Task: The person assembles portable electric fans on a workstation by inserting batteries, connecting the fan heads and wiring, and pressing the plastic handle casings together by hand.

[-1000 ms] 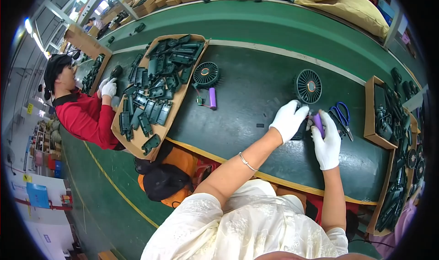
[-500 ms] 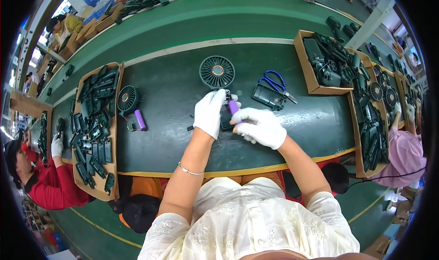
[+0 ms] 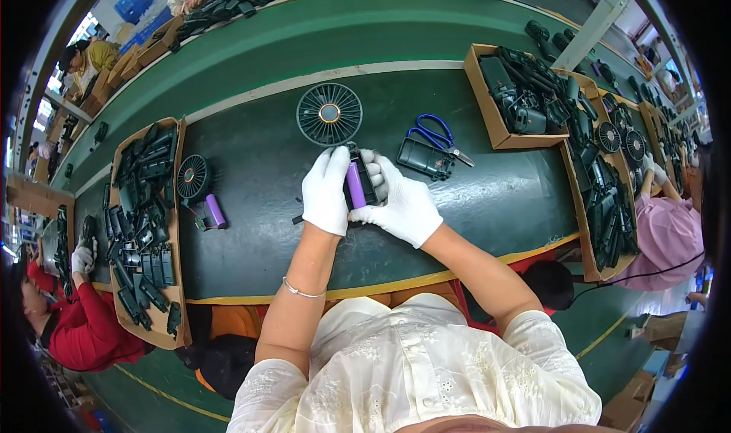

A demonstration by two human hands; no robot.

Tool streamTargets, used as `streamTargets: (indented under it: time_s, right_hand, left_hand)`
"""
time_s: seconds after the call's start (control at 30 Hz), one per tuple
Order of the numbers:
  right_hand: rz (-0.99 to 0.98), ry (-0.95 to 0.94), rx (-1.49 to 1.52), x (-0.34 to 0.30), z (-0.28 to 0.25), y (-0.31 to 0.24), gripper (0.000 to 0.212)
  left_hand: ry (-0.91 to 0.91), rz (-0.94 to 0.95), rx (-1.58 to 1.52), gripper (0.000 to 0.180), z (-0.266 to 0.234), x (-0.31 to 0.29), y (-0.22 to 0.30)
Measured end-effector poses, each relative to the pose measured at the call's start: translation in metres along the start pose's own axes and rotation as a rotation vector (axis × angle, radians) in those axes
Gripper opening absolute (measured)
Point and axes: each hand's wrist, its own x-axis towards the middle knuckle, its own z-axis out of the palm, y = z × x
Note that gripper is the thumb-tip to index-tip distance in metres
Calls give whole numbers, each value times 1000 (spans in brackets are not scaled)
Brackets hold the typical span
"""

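Observation:
A dark handheld fan has its round caged head [image 3: 329,114] pointing away from me, and its open handle housing [image 3: 368,175] lies between my gloved hands. A purple cylindrical battery [image 3: 355,185] rests lengthwise along that housing; whether it is fully seated I cannot tell. My left hand [image 3: 327,191] is closed along the left side of the handle, near the battery's upper part. From the right, my right hand [image 3: 403,204] wraps its fingers round the housing, with the thumb at the battery's near end. Wires inside the handle are mostly hidden by the gloves.
Blue-handled scissors [image 3: 435,131] and a dark handle cover [image 3: 424,159] lie right of the fan. Another fan [image 3: 194,178] with a purple battery [image 3: 216,211] sits left. Cardboard boxes of dark parts flank me, left [image 3: 180,269] and right [image 3: 509,141]. Co-workers sit on both sides.
The battery, earlier tilted in my right fingers above the handle, now lies along the housing. My right hand has moved left and closed round the handle. The view has shifted slightly.

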Motion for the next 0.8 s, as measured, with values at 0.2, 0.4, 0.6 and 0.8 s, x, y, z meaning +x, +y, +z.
streamTargets:
  time_s: [0.2, 0.4, 0.6, 0.8]
  right_hand:
    - [287, -245, 445, 9, -6, 6, 41]
    - [-92, 23, -156, -1, -10, -6, 60]
    - [-457, 161, -308, -4, 5, 9, 29]
    - [-206, 192, -36, 2, 1, 11, 19]
  left_hand:
    - [-59, 116, 1, 30, 0, 2, -16]
    - [67, 118, -404, 29, -25, 17, -24]
    - [3, 134, -384, 29, -18, 18, -31]
    - [-85, 113, -318, 35, -11, 10, -33]
